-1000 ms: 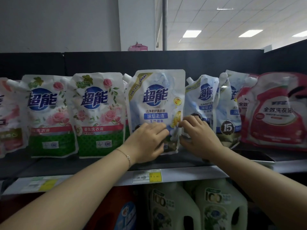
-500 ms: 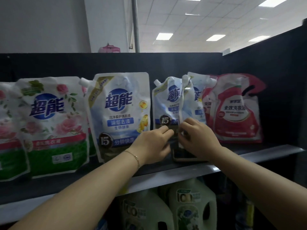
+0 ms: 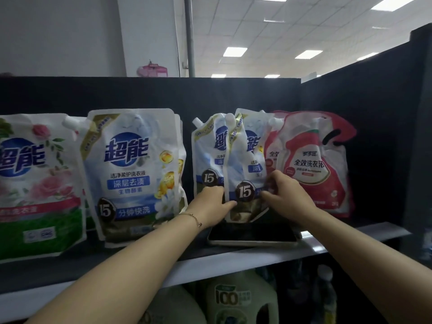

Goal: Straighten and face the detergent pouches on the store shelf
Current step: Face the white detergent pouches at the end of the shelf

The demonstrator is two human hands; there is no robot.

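Note:
Detergent pouches stand in a row on a dark shelf (image 3: 350, 237). A blue-and-white pouch (image 3: 245, 160) is turned sideways, its front angled left. My left hand (image 3: 211, 203) grips its lower left edge and my right hand (image 3: 284, 195) grips its lower right edge. Just behind it on the left stands a second angled blue pouch (image 3: 207, 157), partly hidden. A larger blue-and-white pouch (image 3: 133, 174) faces front further left, beside a rose-printed pouch (image 3: 37, 183). Red pouches (image 3: 313, 162) stand on the right.
A dark phone-like slab (image 3: 252, 235) lies flat on the shelf in front of the held pouch. Black panels close off the back and the right side (image 3: 374, 136). Green detergent jugs (image 3: 240, 300) stand on the shelf below.
The view has shifted right. Both hands moved from the large front-facing pouch to the angled blue pouch and now grip its lower edges further apart.

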